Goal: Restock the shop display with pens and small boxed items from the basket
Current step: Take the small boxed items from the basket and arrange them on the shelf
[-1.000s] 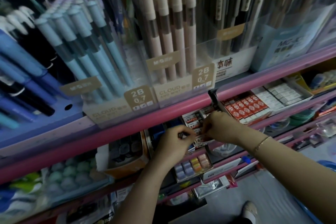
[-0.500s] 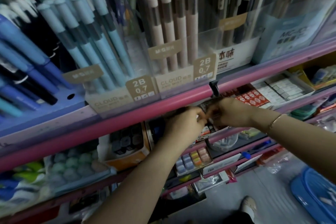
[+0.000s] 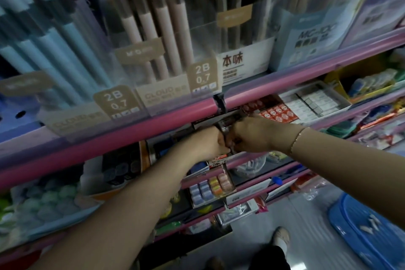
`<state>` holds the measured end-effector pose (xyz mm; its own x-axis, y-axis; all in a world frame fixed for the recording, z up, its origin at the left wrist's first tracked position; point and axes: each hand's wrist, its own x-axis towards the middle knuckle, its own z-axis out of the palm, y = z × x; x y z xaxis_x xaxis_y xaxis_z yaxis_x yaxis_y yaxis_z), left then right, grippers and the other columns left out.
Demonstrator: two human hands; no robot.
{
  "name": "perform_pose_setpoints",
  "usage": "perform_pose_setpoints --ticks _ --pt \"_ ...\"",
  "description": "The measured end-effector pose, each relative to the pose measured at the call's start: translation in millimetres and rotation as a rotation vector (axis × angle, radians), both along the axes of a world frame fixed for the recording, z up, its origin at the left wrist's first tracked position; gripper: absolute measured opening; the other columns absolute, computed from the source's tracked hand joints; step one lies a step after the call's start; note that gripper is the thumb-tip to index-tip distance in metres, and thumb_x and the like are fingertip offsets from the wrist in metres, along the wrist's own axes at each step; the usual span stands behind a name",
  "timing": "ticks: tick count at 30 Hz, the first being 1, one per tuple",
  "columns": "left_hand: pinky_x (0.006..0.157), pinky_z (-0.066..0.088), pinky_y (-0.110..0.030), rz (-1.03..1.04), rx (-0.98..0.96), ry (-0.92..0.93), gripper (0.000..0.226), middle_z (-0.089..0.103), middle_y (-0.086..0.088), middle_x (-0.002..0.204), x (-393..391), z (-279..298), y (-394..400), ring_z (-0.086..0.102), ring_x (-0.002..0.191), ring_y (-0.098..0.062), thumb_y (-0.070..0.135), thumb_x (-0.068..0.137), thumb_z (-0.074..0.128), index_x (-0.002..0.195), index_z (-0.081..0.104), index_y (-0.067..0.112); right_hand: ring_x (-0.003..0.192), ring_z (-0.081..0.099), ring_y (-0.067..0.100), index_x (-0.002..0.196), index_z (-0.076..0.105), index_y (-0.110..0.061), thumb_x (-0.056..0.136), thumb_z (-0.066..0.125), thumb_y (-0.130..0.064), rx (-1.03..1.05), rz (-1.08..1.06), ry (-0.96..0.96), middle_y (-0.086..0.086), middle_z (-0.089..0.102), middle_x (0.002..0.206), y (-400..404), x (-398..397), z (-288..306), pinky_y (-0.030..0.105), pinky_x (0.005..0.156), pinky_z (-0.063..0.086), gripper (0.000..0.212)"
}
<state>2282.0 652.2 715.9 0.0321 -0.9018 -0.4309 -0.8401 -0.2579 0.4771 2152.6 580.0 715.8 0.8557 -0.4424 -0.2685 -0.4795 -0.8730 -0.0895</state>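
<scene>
Presently, left hand (image 3: 211, 142) and right hand (image 3: 249, 136), knuckles touching, fingers curled; contents indiscernible. Small boxed items (image 3: 219, 159) just below (labels blurred).

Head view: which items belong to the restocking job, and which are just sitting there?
In the job:
- left hand
- right hand
- small boxes under both hands
- blue basket

Just sitting there:
- blue pens
- beige pens
- red-labelled boxes

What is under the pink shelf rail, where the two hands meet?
Small boxed items in a tray, the left hand and right hand over them. What the fingers pinch is covered.
</scene>
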Motion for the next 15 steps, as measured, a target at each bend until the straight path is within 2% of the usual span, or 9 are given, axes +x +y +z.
perform_pose_setpoints --ticks 2,5,9,12,15 --pt "0.046 0.030 -0.022 0.000 0.018 -0.017 0.017 0.052 0.001 0.066 2 1 1 0.045 0.056 -0.011 0.025 0.091 0.062 0.084 0.064 0.010 0.112 0.057 0.022 0.113 0.064 -0.032 0.089 0.052 -0.029 0.052 0.004 0.020 0.000 0.066 0.117 -2 2 4 0.033 0.099 0.041 0.027" --pt "0.048 0.032 -0.022 0.001 0.011 -0.039 0.017 0.060 -0.003 0.079 4 2 4 0.049 0.063 -0.013 0.021 0.093 0.058 0.094 0.068 0.007 0.102 0.059 0.021 0.110 0.061 -0.032 0.090 0.050 -0.030 0.116 0.019 0.113 -0.001 0.066 0.109 -5 6 6 0.033 0.091 0.042 0.023" --pt "0.051 0.034 -0.022 0.006 0.012 -0.073 0.015 0.062 -0.005 0.086 2 3 5 0.052 0.071 -0.015 0.017 0.093 0.056 0.096 0.068 0.008 0.088 0.055 0.018 0.111 0.058 -0.027 0.088 0.056 -0.029 0.251 -0.018 0.188 -0.005 0.058 0.093 -10 11 7 0.024 0.075 0.038 0.023" --pt "0.055 0.036 -0.024 0.009 0.023 -0.077 0.014 0.064 -0.005 0.094 2 2 5 0.054 0.076 -0.015 0.018 0.093 0.057 0.097 0.068 0.009 0.088 0.055 0.018 0.113 0.058 -0.024 0.088 0.056 -0.023 0.269 -0.016 0.188 -0.004 0.056 0.093 -12 16 4 0.024 0.074 0.040 0.025" --pt "0.054 0.034 -0.023 0.010 0.016 -0.080 0.010 0.058 0.002 0.085 2 1 5 0.051 0.072 -0.012 0.017 0.093 0.058 0.093 0.067 0.014 0.090 0.055 0.017 0.118 0.059 -0.025 0.087 0.055 -0.019 0.296 -0.033 0.168 -0.003 0.060 0.099 -11 16 4 0.023 0.077 0.042 0.031"
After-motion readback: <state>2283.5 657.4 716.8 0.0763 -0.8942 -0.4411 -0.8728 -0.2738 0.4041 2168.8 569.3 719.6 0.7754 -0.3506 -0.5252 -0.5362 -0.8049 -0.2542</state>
